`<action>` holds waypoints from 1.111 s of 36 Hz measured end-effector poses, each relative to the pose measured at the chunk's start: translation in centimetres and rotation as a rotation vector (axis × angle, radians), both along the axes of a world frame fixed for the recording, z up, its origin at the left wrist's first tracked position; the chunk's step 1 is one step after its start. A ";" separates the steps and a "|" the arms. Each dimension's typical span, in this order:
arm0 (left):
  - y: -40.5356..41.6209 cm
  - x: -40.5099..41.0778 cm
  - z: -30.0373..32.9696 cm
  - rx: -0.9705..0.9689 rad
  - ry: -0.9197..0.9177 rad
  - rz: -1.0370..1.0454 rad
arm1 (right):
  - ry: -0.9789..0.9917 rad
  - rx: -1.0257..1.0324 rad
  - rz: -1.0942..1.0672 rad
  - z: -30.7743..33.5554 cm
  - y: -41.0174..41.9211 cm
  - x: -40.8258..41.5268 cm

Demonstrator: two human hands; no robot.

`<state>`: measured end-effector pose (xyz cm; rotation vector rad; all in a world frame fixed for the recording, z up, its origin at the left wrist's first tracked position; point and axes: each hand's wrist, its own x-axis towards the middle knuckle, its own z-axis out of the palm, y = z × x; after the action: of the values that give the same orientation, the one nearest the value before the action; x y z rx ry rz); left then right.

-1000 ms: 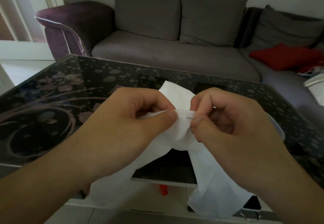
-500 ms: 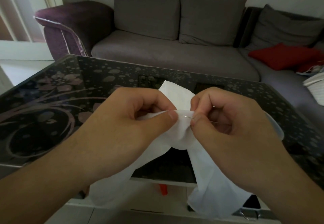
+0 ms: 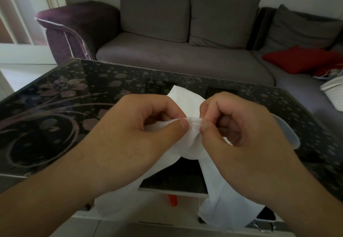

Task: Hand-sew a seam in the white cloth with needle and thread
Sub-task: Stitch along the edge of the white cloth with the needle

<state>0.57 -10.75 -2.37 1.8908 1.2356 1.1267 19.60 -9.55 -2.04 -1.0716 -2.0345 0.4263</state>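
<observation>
I hold the white cloth point(image 3: 193, 144) up above the table, its two ends hanging down past the front edge. My left hand point(image 3: 133, 131) pinches a folded edge of the cloth between thumb and curled fingers. My right hand point(image 3: 239, 131) pinches the thin metal needle point(image 3: 197, 124) between thumb and forefinger. The needle lies almost level, its tip in the cloth fold right beside my left thumb. A short stretch of its shaft shows again behind my right thumb. The thread is too fine to make out.
A black glass table point(image 3: 55, 121) with a purple flower pattern lies under my hands. Behind it stands a grey sofa point(image 3: 185, 62) with a red cushion point(image 3: 300, 61) at the right. Something orange point(image 3: 173, 200) shows below the table's front edge.
Almost nothing differs. The gap between my two thumbs has narrowed slightly, so less bare needle shows between them.
</observation>
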 end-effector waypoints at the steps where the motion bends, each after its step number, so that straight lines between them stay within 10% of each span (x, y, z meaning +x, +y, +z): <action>1: 0.0 0.0 0.0 0.006 0.007 0.002 | -0.005 0.007 0.000 0.0 0.0 0.0; 40: -0.1 -0.1 0.3 -0.029 0.004 0.037 | 0.231 -0.391 0.076 0.7 0.6 0.3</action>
<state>0.50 -10.86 -2.08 1.8568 1.2866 1.1188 19.91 -8.97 -1.31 -1.1139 -1.8306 0.9727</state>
